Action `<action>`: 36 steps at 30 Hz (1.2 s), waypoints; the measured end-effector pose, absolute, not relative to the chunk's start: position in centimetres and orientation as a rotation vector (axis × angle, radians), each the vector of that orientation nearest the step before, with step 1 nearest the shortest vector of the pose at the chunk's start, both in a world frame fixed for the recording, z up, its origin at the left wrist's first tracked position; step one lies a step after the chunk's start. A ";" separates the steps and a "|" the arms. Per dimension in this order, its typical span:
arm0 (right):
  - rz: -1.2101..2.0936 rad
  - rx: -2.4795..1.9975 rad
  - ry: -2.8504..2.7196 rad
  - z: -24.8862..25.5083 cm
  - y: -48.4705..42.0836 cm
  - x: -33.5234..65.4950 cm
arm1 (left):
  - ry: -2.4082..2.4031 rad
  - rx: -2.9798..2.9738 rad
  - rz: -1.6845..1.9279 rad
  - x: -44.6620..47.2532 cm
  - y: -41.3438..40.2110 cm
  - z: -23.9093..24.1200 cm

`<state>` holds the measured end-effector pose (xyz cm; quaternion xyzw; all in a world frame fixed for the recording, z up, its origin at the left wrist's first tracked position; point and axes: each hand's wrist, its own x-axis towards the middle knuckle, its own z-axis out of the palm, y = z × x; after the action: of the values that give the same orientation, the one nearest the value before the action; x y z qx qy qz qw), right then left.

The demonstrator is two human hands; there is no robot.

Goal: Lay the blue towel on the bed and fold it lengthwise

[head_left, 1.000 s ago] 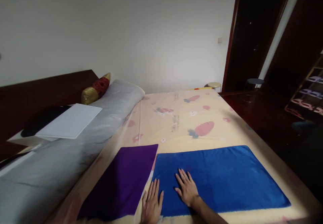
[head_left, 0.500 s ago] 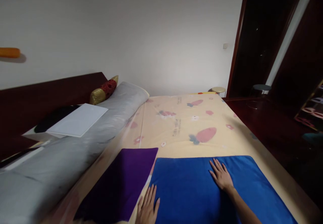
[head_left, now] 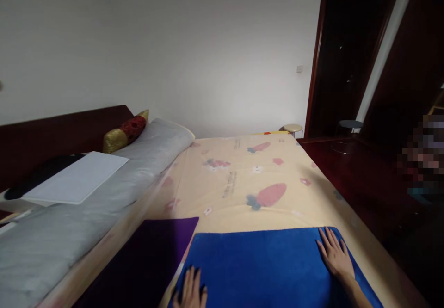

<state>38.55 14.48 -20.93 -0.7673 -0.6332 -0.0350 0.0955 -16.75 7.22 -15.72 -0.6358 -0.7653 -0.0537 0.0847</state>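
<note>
Nearest: left hand [head_left: 190,290] flat, fingers spread, pinning the near-left edge of the blue towel [head_left: 263,266]; holding nothing, just pressing down. Right hand [head_left: 335,255] also flat and wide, palm down on the towel's far-right corner, gripping nothing. 1 s ago sat beside the left hand mid-towel; 0.5 s ago halfway over; now at the right end. So 1 long smoothing stroke left to right across the towel, left hand staying as anchor. Judging from that: towel now lies flat, spread full width, no folds visible, smoothing pass about done on that side.

Towel itself: lying on the bed [head_left: 243,183] at its near end, long side across. Just left of towel, touching or nearly so: purple cloth [head_left: 145,261], flat, untouched. Beyond towel: bare sheet w/ strawberry print. Further left of towel: grey bolster [head_left: 86,197] w/ white board [head_left: 76,183] on top, gold-red cushion [head_left: 125,130] at far end. Far right beyond towel: 2 stools [head_left: 293,128], dark doorway.
</note>
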 end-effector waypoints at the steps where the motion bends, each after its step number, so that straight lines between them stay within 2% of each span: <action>1: -0.107 -2.268 -1.874 -20.9 14.5 38.4 | -2.212 -2.006 -0.186 -14.1 8.0 -15.3; 7: -0.087 -2.231 -1.864 -20.3 14.3 38.1 | -1.793 -2.713 -0.364 4.9 12.6 -13.7; 11: -0.073 -2.231 -1.872 -19.7 14.1 38.1 | -1.661 -2.941 -0.403 10.8 14.5 -14.0; 15: -0.048 -2.254 -1.888 -19.2 14.0 38.0 | -1.693 -2.870 -0.310 6.3 16.4 -14.5; 22: -0.049 -2.275 -1.895 -19.1 14.0 38.1 | -2.030 -2.365 -0.075 -14.1 18.2 -14.7; 26: -0.042 -2.291 -1.904 -19.1 14.0 38.0 | -2.151 -2.130 -0.063 -21.8 18.0 -16.0; 31: -0.069 -2.290 -1.907 -19.6 14.0 38.6 | -2.209 -2.100 -0.056 -23.4 18.0 -15.8; 36: -0.121 -2.257 -1.790 -19.1 14.4 36.1 | -2.259 -1.955 -0.050 -18.0 17.9 -13.8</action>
<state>36.08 14.39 -19.14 -0.7763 -0.6157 -0.0416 0.1286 -18.02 17.86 -13.76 -0.6524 -0.7538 -0.0166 0.0766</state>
